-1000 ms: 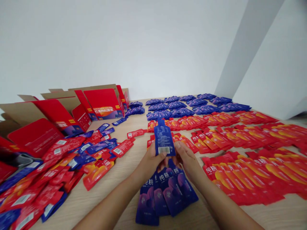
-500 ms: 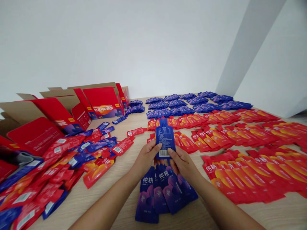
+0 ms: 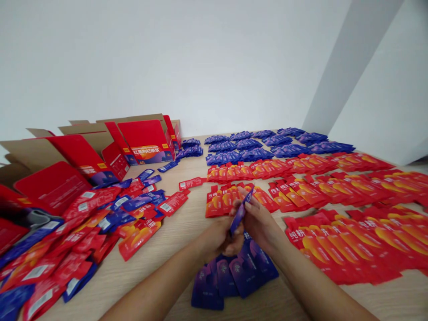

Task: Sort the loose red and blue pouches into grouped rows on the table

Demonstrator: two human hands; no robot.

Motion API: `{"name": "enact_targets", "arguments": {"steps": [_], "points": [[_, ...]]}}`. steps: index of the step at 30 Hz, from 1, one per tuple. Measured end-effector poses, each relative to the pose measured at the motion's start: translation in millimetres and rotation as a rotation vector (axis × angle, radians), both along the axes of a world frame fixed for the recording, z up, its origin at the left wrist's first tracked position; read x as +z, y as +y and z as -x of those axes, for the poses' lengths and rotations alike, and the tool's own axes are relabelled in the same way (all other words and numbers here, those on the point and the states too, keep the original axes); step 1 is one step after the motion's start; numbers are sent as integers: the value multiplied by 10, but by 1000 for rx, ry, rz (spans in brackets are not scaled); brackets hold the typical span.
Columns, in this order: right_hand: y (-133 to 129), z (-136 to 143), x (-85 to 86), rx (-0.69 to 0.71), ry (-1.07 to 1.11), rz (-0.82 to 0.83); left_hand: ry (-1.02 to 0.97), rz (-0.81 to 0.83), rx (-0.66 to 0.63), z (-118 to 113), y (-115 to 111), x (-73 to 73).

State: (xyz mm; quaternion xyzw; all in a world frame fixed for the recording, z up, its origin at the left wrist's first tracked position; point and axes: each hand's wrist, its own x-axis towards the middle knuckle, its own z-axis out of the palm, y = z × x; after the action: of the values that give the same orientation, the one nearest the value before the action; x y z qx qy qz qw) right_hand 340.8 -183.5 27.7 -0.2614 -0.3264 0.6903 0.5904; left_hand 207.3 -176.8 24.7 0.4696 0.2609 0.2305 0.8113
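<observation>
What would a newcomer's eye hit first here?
Probably the rows of red pouches fanned across the right of the table, with blue stacks behind them. Next, the jumbled red and blue pouches at left, before open red boxes. Centre front, both hands hold one blue pouch.

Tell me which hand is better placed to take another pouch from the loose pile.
Left, I'd judge. The left hand is nearer the loose pile, while the right hand would have to cross the left forearm. Both hands hold a blue pouch, so the left must release it first.
</observation>
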Motion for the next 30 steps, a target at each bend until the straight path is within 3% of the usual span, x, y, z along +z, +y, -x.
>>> {"name": "enact_targets", "arguments": {"steps": [2, 4, 5, 7, 9, 12, 14, 17, 21, 24, 27, 30], "points": [[8, -22, 6, -42, -48, 18, 245, -138, -133, 82, 76, 46], [25, -50, -2, -92, -156, 35, 531, -350, -172, 262, 229, 143], [31, -63, -10, -91, -237, 44, 704, -478, -114, 393, 328, 199], [34, -78, -32, -40, -474, 25, 1119, -807, 219, 721, 543, 296], [18, -74, -59, 12, -783, -50, 1547, -959, 488, 1089, 730, 342], [-28, -34, -106, 33, -1195, -188, 1903, -871, 459, 1565, 895, 302], [-61, -3, -138, 72, -1396, -251, 1965, -772, 390, 1758, 937, 237], [-93, 22, -174, 80, -1612, -355, 1963, -728, 378, 1854, 950, 151], [-88, 13, -177, -82, -1699, -504, 1982, -753, 424, 1832, 932, 137], [-72, 5, -148, -194, -1601, -530, 1970, -771, 441, 1859, 909, 257], [-68, 8, -115, -215, -1429, -535, 1933, -817, 510, 1851, 869, 485], [-76, 26, -102, -188, -1248, -478, 1598, -1010, 724, 1603, 765, 674]]}}
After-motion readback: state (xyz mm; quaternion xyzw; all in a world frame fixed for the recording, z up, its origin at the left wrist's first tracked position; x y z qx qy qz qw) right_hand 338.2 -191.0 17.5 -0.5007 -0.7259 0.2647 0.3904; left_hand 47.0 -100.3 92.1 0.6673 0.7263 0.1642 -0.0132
